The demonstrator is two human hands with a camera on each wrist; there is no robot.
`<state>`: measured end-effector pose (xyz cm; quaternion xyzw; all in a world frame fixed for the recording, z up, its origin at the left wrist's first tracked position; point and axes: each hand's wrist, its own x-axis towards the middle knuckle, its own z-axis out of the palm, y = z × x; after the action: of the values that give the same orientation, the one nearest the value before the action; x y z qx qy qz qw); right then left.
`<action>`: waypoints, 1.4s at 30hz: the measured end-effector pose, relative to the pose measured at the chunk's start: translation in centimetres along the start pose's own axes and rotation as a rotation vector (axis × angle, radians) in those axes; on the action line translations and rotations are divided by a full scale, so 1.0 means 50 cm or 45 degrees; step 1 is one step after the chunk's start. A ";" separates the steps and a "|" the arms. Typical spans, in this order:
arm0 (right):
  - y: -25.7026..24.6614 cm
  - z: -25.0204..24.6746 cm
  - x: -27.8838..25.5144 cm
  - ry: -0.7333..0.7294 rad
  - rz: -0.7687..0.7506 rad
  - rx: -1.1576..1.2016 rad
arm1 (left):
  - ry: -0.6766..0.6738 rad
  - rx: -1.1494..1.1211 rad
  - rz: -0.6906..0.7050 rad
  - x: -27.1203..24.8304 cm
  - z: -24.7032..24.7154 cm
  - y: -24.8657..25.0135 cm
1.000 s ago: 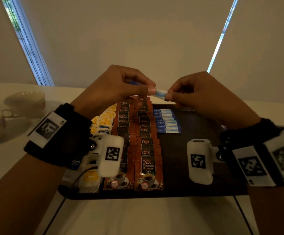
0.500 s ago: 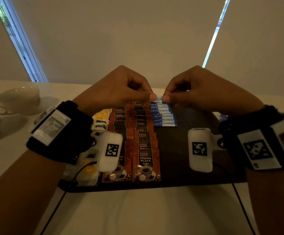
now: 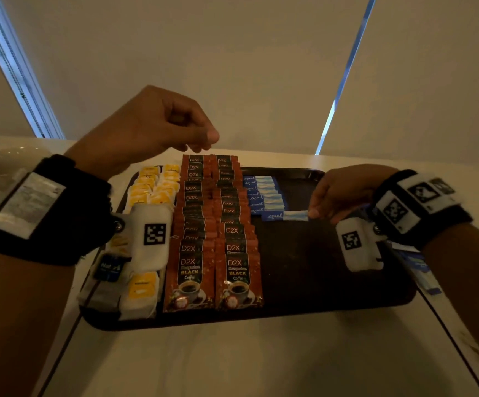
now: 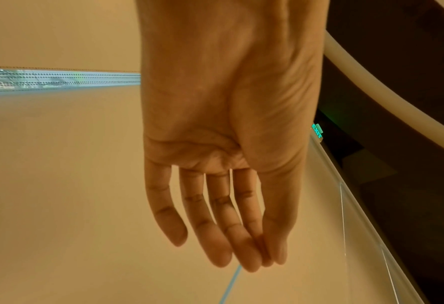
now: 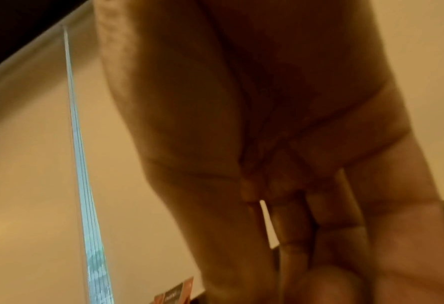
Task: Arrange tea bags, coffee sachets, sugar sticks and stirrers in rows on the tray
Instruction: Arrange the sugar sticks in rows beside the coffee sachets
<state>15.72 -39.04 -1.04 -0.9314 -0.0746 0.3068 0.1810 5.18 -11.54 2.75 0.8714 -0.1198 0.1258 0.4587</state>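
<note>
A dark tray (image 3: 318, 282) carries rows of yellow tea bags (image 3: 152, 187), red-brown coffee sachets (image 3: 212, 224) and blue sugar sticks (image 3: 264, 193). My right hand (image 3: 314, 213) pinches the white end of one blue sugar stick (image 3: 285, 216), which lies flat at the near end of the sugar row. My left hand (image 3: 204, 141) hangs in the air above the far end of the coffee rows. In the left wrist view its fingers (image 4: 215, 236) are relaxed and hold nothing. The right wrist view is dim; the right fingers (image 5: 293, 226) curl downward.
White cups (image 3: 0, 164) stand on the table left of the tray. More blue packets (image 3: 421, 270) lie on the table beside the tray's right edge. The tray's right half is bare dark surface. A corner of a coffee sachet (image 5: 175, 294) shows in the right wrist view.
Both hands held the sugar stick in the air above the tray's far end. The left hand has let go; the right hand has brought the stick down to the sugar row.
</note>
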 end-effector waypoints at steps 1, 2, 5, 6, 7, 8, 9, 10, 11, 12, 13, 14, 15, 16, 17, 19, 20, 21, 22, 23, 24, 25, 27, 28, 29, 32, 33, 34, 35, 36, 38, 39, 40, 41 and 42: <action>-0.007 0.001 0.010 -0.002 0.001 -0.024 | -0.008 0.016 0.000 0.000 0.002 0.000; -0.015 0.003 0.016 -0.003 0.008 -0.044 | -0.016 0.028 -0.003 0.000 0.004 0.000; -0.042 0.008 0.032 -0.018 0.037 -0.101 | -0.035 0.041 -0.009 0.000 0.006 -0.001; -0.050 0.011 0.037 -0.024 0.052 -0.116 | -0.037 0.044 -0.008 -0.001 0.006 -0.001; -0.056 0.013 0.042 -0.030 0.071 -0.135 | -0.037 0.046 -0.008 -0.001 0.004 -0.001; -0.061 0.015 0.047 -0.037 0.090 -0.158 | -0.036 0.047 -0.009 -0.001 0.003 -0.002; -0.064 0.016 0.052 -0.039 0.106 -0.180 | -0.038 0.046 -0.011 0.000 0.001 -0.001; -0.067 0.017 0.055 -0.032 0.117 -0.201 | -0.040 0.044 -0.013 0.000 0.000 -0.002; -0.068 0.016 0.059 -0.018 0.126 -0.220 | -0.041 0.042 -0.014 0.001 -0.001 -0.002; -0.068 0.016 0.062 -0.004 0.133 -0.234 | -0.043 0.042 -0.014 0.001 -0.001 -0.003; -0.067 0.016 0.064 0.005 0.138 -0.246 | -0.046 0.043 -0.014 0.002 -0.001 -0.004; -0.067 0.016 0.065 0.009 0.141 -0.261 | -0.051 0.045 -0.012 0.002 0.000 -0.004; -0.066 0.016 0.066 0.011 0.145 -0.283 | -0.056 0.049 -0.011 0.003 -0.001 -0.005; -0.067 0.016 0.067 0.011 0.147 -0.310 | -0.059 0.057 -0.011 0.003 0.000 -0.006; -0.068 0.016 0.068 0.009 0.150 -0.332 | -0.060 0.063 -0.010 0.003 0.000 -0.006; -0.069 0.016 0.070 0.008 0.173 -0.358 | -0.061 0.065 -0.008 0.003 0.000 -0.007; -0.070 0.017 0.071 0.014 0.184 -0.372 | -0.063 0.065 -0.008 0.003 0.000 -0.008; -0.071 0.017 0.071 0.023 0.191 -0.395 | -0.066 0.067 -0.008 0.003 0.000 -0.008; -0.072 0.017 0.072 0.030 0.195 -0.426 | -0.070 0.071 -0.008 0.003 0.001 -0.008; -0.074 0.017 0.073 0.036 0.197 -0.452 | -0.074 0.074 -0.008 0.003 0.001 -0.008; -0.076 0.017 0.074 0.039 0.197 -0.466 | -0.078 0.073 -0.009 0.003 0.002 -0.009; -0.077 0.017 0.075 0.038 0.196 -0.472 | -0.082 0.068 -0.010 0.003 0.002 -0.008; -0.078 0.017 0.078 0.029 0.195 -0.482 | -0.091 0.054 -0.007 0.002 0.003 -0.007; -0.077 0.017 0.078 0.022 0.192 -0.482 | -0.095 0.052 -0.005 0.002 0.002 -0.007; -0.076 0.018 0.077 0.015 0.188 -0.471 | -0.097 0.054 -0.005 0.002 0.002 -0.007; -0.071 0.015 0.071 -0.005 0.173 -0.402 | -0.098 0.064 -0.008 0.002 0.001 -0.006; -0.069 0.014 0.067 -0.015 0.174 -0.382 | -0.100 0.068 -0.007 0.001 0.001 -0.006; -0.065 0.010 0.063 -0.020 0.179 -0.373 | -0.103 0.074 -0.008 0.001 0.001 -0.006; -0.061 0.006 0.055 -0.007 0.178 -0.372 | -0.107 0.078 -0.007 0.001 0.001 -0.006; -0.054 -0.001 0.048 0.018 0.169 -0.375 | -0.109 0.080 -0.008 0.001 0.002 -0.006; -0.038 -0.022 0.025 0.074 0.155 -0.305 | -0.109 0.084 -0.009 0.001 0.004 -0.006; -0.027 -0.034 0.009 0.092 0.157 -0.253 | -0.109 0.084 -0.007 0.002 0.004 -0.007; -0.015 -0.047 -0.005 0.111 0.163 -0.226 | -0.112 0.093 -0.007 0.002 0.004 -0.006; 0.000 -0.060 -0.020 0.133 0.168 -0.211 | -0.118 0.103 -0.001 0.003 0.005 -0.007; 0.017 -0.073 -0.031 0.159 0.178 -0.201 | -0.124 0.114 0.001 0.003 0.008 -0.005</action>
<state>16.68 -41.27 2.21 -0.9630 -0.0218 0.2531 0.0897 5.44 -11.74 2.41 0.8961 -0.1365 0.0888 0.4128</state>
